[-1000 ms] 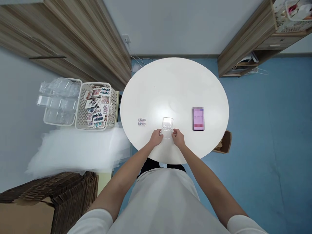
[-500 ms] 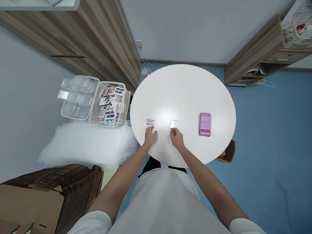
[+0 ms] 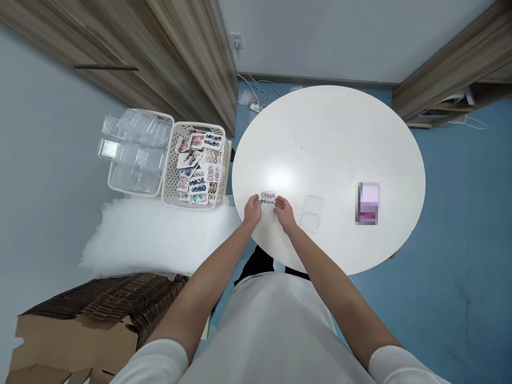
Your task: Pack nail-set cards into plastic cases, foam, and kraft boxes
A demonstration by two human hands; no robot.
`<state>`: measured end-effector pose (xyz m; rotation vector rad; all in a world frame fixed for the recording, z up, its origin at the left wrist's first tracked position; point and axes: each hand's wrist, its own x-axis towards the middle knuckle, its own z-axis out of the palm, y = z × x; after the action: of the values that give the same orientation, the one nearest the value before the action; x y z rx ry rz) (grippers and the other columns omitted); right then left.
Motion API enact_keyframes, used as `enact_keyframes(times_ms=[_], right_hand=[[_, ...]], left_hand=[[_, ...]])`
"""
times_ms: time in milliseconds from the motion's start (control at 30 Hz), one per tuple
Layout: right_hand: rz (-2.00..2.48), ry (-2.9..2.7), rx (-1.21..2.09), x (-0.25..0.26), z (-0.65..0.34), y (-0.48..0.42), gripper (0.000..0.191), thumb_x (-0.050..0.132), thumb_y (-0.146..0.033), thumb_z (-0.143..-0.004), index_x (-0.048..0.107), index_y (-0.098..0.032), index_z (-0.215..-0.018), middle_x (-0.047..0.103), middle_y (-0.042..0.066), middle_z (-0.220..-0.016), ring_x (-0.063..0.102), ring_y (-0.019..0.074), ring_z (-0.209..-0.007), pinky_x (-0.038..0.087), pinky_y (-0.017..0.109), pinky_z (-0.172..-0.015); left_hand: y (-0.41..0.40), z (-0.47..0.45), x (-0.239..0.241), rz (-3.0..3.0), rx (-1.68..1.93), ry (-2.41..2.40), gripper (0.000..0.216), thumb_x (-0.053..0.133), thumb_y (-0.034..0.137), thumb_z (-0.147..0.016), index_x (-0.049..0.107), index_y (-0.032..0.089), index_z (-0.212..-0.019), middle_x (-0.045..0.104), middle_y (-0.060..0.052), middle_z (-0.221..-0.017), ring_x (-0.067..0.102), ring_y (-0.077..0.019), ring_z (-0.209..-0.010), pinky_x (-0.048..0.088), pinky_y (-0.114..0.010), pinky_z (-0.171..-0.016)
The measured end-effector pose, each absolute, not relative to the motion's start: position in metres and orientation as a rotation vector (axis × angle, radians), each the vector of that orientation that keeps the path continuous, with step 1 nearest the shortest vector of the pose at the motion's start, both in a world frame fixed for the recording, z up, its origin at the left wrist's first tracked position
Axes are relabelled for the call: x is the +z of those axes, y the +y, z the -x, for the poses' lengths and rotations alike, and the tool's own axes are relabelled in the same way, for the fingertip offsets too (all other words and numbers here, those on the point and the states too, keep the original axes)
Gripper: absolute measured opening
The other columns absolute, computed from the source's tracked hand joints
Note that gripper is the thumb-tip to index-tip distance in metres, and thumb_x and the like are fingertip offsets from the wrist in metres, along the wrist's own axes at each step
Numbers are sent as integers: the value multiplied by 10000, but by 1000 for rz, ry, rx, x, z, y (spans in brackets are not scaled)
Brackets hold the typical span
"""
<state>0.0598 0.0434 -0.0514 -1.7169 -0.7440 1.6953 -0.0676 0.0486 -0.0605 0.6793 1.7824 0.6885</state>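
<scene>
A small card of press-on nails [image 3: 268,198] lies near the left front edge of the round white table [image 3: 340,138]. My left hand [image 3: 253,208] grips its left end and my right hand [image 3: 284,210] grips its right end. A clear plastic clamshell case [image 3: 312,213] lies open on the table just to the right of my right hand, touched by neither hand.
A pink phone-sized box [image 3: 368,203] lies on the right of the table. Left of the table stand a white basket of nail cards [image 3: 199,166] and a bin of clear cases [image 3: 134,152], on white foam sheets [image 3: 160,237]. Folded cardboard [image 3: 88,314] sits at lower left.
Both hands left the clear case, which now lies open on the table. They moved left to the nail card and took hold of it. The view shifted left.
</scene>
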Motion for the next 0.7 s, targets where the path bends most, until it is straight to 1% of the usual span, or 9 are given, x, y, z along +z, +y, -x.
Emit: enact_keyframes(times_ms=[133, 200, 267, 367, 467, 567, 700], right_hand=[[1714, -715, 1688, -53, -58, 42, 586, 486, -140, -647, 425, -228, -1223, 468, 61, -1281, 471, 176, -1143, 430, 323, -916], [1723, -682, 1679, -56, -58, 42, 590, 496, -141, -642, 433, -228, -1222, 482, 66, -1263, 484, 176, -1123, 453, 310, -878], [1735, -621, 1668, -59, -58, 43, 573, 518, -150, -634, 461, -217, -1200, 514, 76, -1223, 522, 179, -1061, 478, 301, -818], [1739, -540, 1684, -65, -60, 47, 478, 548, -220, -652, 524, -183, -1129, 593, 80, -1082, 582, 166, -891, 494, 296, -728], [1743, -579, 1718, -68, -60, 51, 371, 553, -278, -670, 580, -173, -1025, 637, 55, -916, 587, 137, -750, 487, 282, -668], [1777, -687, 1707, -66, -60, 56, 279, 550, -268, -670, 611, -177, -926, 642, 37, -834, 574, 120, -678, 474, 266, -624], [1812, -769, 1670, -58, -62, 57, 242, 527, -254, -682, 617, -181, -894, 634, 22, -771, 562, 112, -632, 464, 258, -601]], left_hand=[[49, 71, -65, -627, 678, 1729, 367, 415, 263, -815, 477, 181, -1167, 486, -77, -1262, 470, -177, -1136, 389, -303, -929], [51, 73, -68, -601, 660, 1717, 373, 432, 286, -808, 478, 183, -1163, 496, -80, -1250, 483, -180, -1120, 406, -303, -909], [53, 75, -71, -575, 643, 1711, 383, 447, 292, -797, 479, 181, -1162, 516, -84, -1225, 497, -182, -1103, 415, -307, -900], [54, 77, -72, -548, 644, 1688, 394, 457, 285, -785, 481, 176, -1163, 542, -90, -1188, 512, -185, -1083, 424, -316, -889], [55, 77, -71, -531, 655, 1666, 390, 462, 283, -782, 489, 173, -1155, 546, -95, -1183, 521, -188, -1073, 429, -319, -881], [55, 78, -70, -516, 656, 1648, 365, 461, 286, -788, 508, 168, -1131, 560, -98, -1165, 534, -186, -1054, 430, -320, -874], [53, 82, -69, -547, 655, 1669, 351, 485, 285, -785, 532, 166, -1111, 567, -101, -1155, 529, -195, -1057, 433, -332, -865]])
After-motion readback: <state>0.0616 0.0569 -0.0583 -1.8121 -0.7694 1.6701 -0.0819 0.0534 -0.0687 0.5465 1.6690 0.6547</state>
